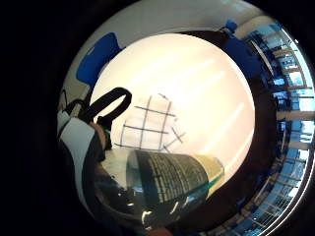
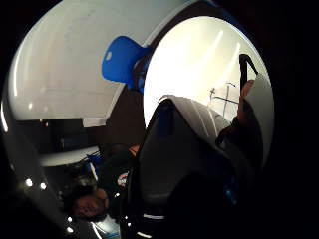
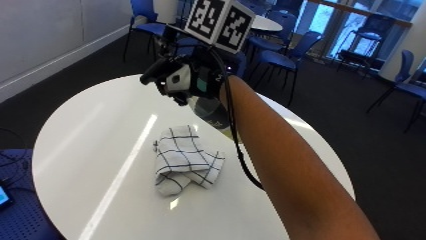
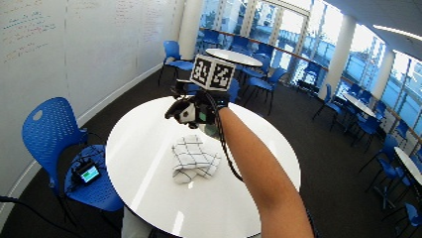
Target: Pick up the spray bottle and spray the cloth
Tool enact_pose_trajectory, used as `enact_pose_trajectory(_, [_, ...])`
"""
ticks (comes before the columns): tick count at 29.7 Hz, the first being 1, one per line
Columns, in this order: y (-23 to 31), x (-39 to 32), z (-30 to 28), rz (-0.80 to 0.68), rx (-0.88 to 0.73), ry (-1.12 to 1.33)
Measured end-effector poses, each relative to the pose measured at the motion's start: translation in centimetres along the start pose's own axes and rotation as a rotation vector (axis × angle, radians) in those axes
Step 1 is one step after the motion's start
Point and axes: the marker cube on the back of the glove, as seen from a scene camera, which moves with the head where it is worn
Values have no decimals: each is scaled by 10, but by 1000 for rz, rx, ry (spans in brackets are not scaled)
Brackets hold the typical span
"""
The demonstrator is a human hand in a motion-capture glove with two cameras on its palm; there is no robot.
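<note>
Above the table's (image 3: 80,150) middle, the right hand (image 3: 183,80) grips the spray bottle (image 3: 214,114) beyond the cloth (image 3: 183,160).

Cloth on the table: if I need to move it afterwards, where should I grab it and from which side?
Probably pinch the cloth from above at its raised, bunched fold nearest the table edge; the rest lies flat and offers little to catch. The right hand currently holds the spray bottle, so it would have to set that down first.

A meeting room or cafeteria: round white tables (image 4: 198,198), blue chairs (image 4: 49,134), whiteboard wall (image 4: 59,44).
</note>
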Motion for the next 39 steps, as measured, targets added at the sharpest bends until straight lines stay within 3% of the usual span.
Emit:
enact_pose_trajectory(15, [-8, -34, -32, -157, 192, -457])
enact_pose_trajectory(24, [-10, -84, -9, -285, 338, -745])
enact_pose_trajectory(39, [-8, -79, 34, -220, 353, -828])
